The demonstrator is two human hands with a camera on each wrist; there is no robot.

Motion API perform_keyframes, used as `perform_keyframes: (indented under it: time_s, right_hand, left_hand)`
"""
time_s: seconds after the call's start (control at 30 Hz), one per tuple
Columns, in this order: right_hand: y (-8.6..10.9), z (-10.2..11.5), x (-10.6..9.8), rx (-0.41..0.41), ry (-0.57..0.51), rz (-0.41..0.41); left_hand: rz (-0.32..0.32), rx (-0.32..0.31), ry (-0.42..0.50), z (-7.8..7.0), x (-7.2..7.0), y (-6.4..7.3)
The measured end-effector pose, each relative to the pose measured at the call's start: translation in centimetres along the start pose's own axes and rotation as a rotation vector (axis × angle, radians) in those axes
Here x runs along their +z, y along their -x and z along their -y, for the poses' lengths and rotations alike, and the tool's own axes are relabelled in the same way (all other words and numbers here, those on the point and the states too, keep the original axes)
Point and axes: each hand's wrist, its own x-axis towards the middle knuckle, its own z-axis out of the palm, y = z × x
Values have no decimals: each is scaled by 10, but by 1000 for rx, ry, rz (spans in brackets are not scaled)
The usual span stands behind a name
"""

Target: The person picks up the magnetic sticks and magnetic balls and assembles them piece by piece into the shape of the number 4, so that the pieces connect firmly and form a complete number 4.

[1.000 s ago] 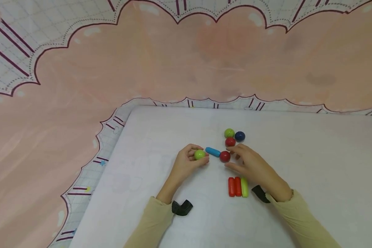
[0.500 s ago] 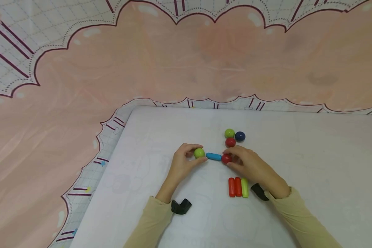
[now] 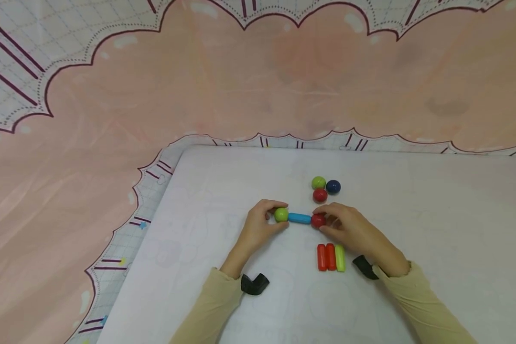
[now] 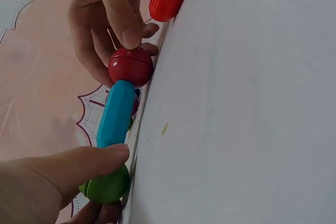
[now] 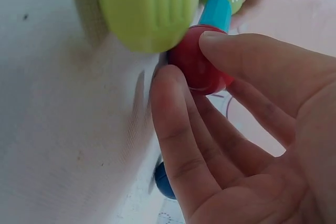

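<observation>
A blue rod (image 3: 299,218) lies on the white tabletop between a green ball (image 3: 281,214) and a red ball (image 3: 317,220), touching both. My left hand (image 3: 258,223) pinches the green ball at the rod's left end, thumb on the near side. At the right end my right hand (image 3: 348,224) holds the red ball between thumb and fingers. In the left wrist view the blue rod (image 4: 116,114) runs straight from the red ball (image 4: 131,67) to the green ball (image 4: 108,184). The right wrist view has the thumb against the red ball (image 5: 197,61).
Behind the hands sit a loose green ball (image 3: 318,182), a dark blue ball (image 3: 333,186) and another red ball (image 3: 320,195), close together. Nearer me lie two red rods (image 3: 326,257) and a yellow-green rod (image 3: 340,258), side by side. The white tabletop (image 3: 223,181) ends at the left.
The right fingers have closed on the red ball, and the blue rod has swung nearly level. My left hand has brought the green ball rightward against the rod's left end.
</observation>
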Motion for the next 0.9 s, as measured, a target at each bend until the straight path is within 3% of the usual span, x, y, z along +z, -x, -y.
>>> perform_keyframes:
  time_s: [0.5, 0.9]
  right_hand:
    - [15, 2, -11, 26, 78, -26]
    - [39, -8, -20, -8, 23, 114]
  left_hand:
    - [13, 22, 17, 1, -1, 2]
    - [9, 26, 37, 2, 1, 7]
